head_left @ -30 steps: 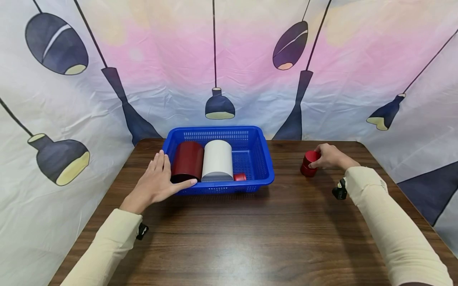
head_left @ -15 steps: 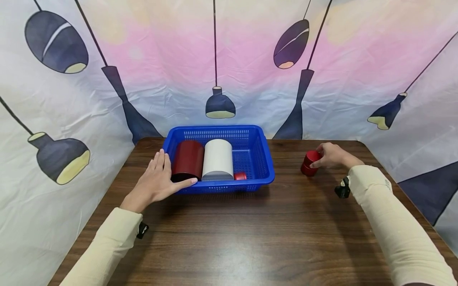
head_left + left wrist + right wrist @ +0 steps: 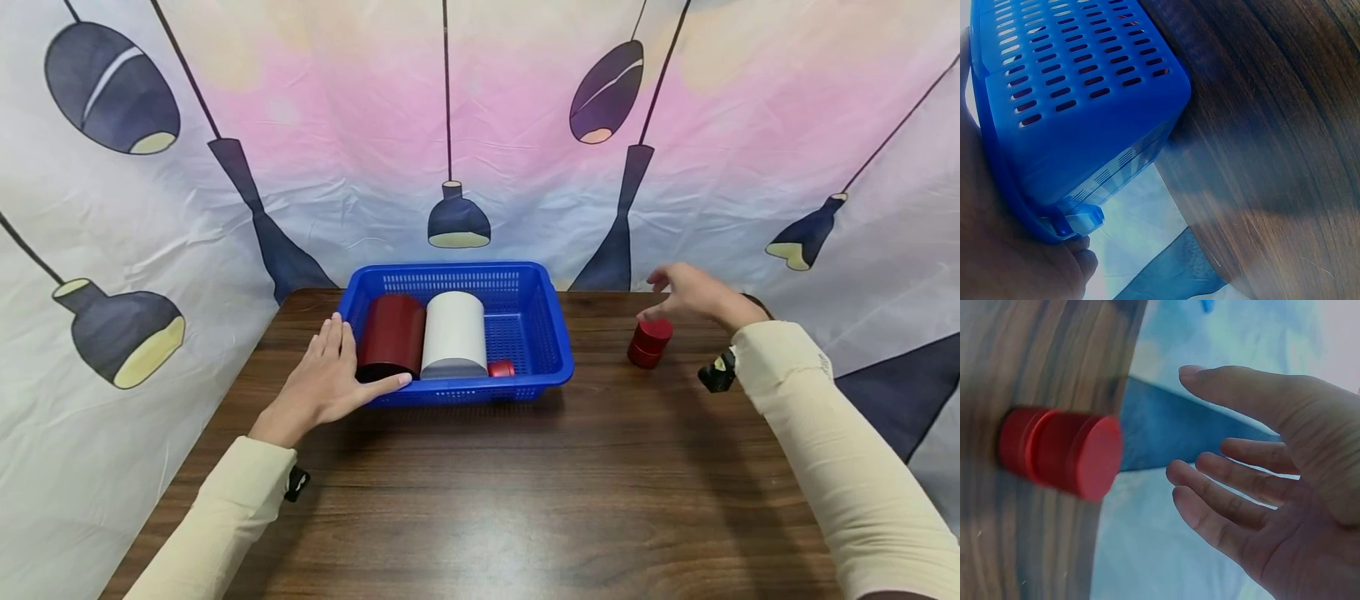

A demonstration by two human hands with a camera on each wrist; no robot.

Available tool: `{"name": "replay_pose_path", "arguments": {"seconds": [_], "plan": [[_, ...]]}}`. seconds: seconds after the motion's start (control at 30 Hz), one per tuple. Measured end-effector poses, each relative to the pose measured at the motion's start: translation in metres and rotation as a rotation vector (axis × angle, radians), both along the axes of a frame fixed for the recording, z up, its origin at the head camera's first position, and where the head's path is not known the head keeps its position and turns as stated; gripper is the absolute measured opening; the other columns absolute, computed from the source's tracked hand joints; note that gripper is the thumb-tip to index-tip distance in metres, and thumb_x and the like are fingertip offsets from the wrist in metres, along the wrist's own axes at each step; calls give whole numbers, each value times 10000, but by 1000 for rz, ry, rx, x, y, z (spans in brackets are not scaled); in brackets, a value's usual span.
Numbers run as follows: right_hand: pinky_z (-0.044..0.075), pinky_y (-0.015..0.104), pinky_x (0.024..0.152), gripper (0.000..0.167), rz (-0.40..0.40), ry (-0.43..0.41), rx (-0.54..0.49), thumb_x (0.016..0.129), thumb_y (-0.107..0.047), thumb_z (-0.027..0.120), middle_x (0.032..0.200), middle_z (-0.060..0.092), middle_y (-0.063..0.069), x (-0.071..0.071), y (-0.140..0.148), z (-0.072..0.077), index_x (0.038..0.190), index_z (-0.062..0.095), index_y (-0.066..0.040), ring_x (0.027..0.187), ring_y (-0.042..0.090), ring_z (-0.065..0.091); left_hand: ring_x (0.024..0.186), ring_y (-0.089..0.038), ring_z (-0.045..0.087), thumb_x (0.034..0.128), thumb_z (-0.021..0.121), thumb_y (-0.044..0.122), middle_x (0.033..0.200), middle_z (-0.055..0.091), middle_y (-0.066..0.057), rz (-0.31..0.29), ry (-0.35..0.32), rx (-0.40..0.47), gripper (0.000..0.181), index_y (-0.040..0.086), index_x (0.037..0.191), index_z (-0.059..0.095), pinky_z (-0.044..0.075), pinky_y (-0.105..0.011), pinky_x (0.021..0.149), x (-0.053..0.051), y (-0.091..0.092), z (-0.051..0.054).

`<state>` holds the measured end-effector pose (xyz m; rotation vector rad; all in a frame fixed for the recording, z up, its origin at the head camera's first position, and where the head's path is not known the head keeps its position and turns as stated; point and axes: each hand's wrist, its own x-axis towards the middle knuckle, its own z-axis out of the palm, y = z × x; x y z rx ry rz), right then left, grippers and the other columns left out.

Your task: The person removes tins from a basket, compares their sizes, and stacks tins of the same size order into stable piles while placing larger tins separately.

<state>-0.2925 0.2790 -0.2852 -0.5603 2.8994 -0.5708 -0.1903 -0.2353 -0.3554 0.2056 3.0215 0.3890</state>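
Observation:
My left hand [image 3: 315, 383] rests on the left front corner of a blue plastic basket [image 3: 558, 333], thumb along the front rim and fingers straight along the left side. Inside the basket lie a dark red cylinder [image 3: 393, 333], a white cylinder [image 3: 455, 332] and a small red piece [image 3: 501, 368], partly hidden by the rim. On the right of the table a small red round canister [image 3: 649, 342] stands upright, with a groove round its middle. Just above and apart from it hovers my right hand [image 3: 1260, 481], fingers spread and loosely bent, holding nothing.
The brown wooden table [image 3: 480, 492] carries the basket near its back edge. Behind and beside it hangs a cloth backdrop [image 3: 360, 125] printed with dark lamps. The canister stands to the right of the basket, near the back edge.
My right hand has let go of the red canister and lifted up off it. The canister stays in place on the table. My left hand has not moved from the basket.

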Motion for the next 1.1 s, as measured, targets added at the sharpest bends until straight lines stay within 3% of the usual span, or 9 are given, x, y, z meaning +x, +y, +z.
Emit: {"name": "replay_pose_path", "arguments": {"seconds": [0.23, 0.47, 0.7, 1.1], "plan": [[473, 574, 971, 640, 23, 60, 30, 836, -288, 840, 1237, 622, 292, 5, -34, 11, 1280, 592, 101, 1136, 429, 586, 1499, -514, -66, 814, 437, 888, 1634, -112, -315, 5, -5, 5, 1338, -134, 1557, -1, 22, -637, 1197, 0, 0, 0], [516, 532, 928, 614, 97, 62, 14, 854, -268, 832, 1264, 629, 260, 14, -68, 20, 1303, 600, 80, 981, 328, 655, 1504, -505, -63, 808, 439, 892, 1640, -113, -303, 6, -4, 7, 1340, -126, 1561, -1, 20, -629, 1202, -1, 1, 0], [517, 530, 953, 575, 210, 61, 31, 840, -257, 851, 1213, 674, 212, 21, -104, 30, 1262, 631, 66, 1093, 360, 643, 1504, -499, -81, 809, 436, 895, 1637, -117, -308, 3, -5, 5, 1344, -129, 1558, -6, 12, -631, 1200, -2, 0, 1], [529, 457, 959, 570, 376, -35, 136, 826, -287, 864, 1173, 673, 176, 24, -160, 21, 1244, 656, 39, 1113, 322, 625, 1502, -507, -71, 813, 436, 891, 1636, -117, -311, 4, -10, -6, 1341, -133, 1556, -6, 28, -631, 1201, -1, -1, 1]]}}
